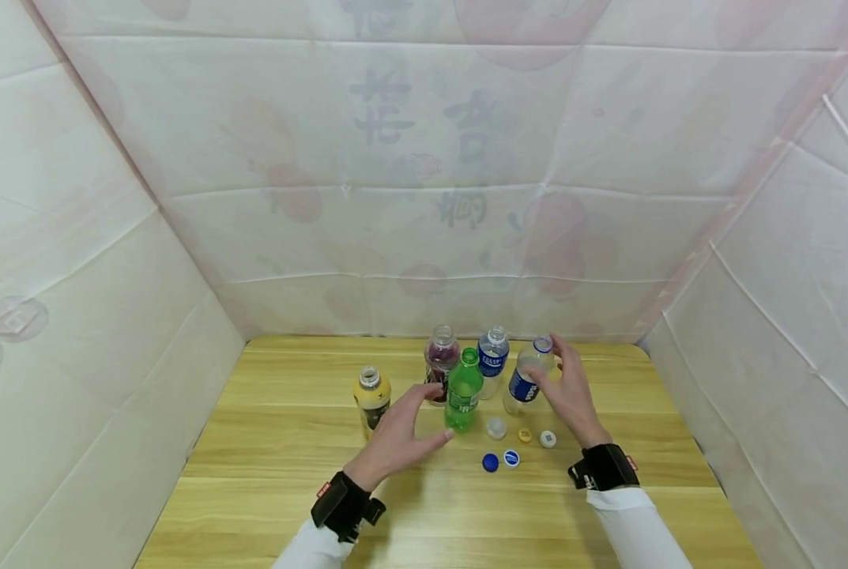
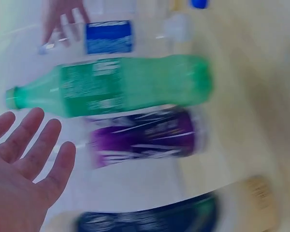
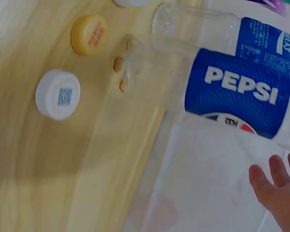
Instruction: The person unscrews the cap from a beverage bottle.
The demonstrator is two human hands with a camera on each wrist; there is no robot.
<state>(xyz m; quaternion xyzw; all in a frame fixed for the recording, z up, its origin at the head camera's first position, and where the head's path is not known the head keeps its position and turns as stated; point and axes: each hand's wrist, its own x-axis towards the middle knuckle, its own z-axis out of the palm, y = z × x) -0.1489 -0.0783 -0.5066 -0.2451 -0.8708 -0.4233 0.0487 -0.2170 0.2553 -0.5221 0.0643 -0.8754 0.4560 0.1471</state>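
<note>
My left hand [image 1: 397, 435] reaches beside a green plastic bottle [image 1: 463, 391], its fingers spread and thumb apart. In the left wrist view those fingers [image 2: 55, 169] are extended near the green bottle's neck, with nothing held. At the right, my right hand [image 1: 569, 393] is beside a clear Pepsi bottle [image 3: 237, 92] with a blue label. Its fingers and thumb are spread around the bottle's upper part in the head view; the right wrist view shows fingertips [image 3: 259, 179] apart from the label. Both bottles stand upright and uncapped.
A purple-labelled bottle [image 1: 441, 359] and a blue-labelled clear bottle [image 1: 492, 359] stand behind. A yellow bottle [image 1: 371, 395] is left of them. Loose caps lie in front: clear [image 1: 495, 428], yellow [image 1: 525, 435], white [image 1: 548, 438], dark blue [image 1: 491, 462] and blue-and-white [image 1: 511, 458].
</note>
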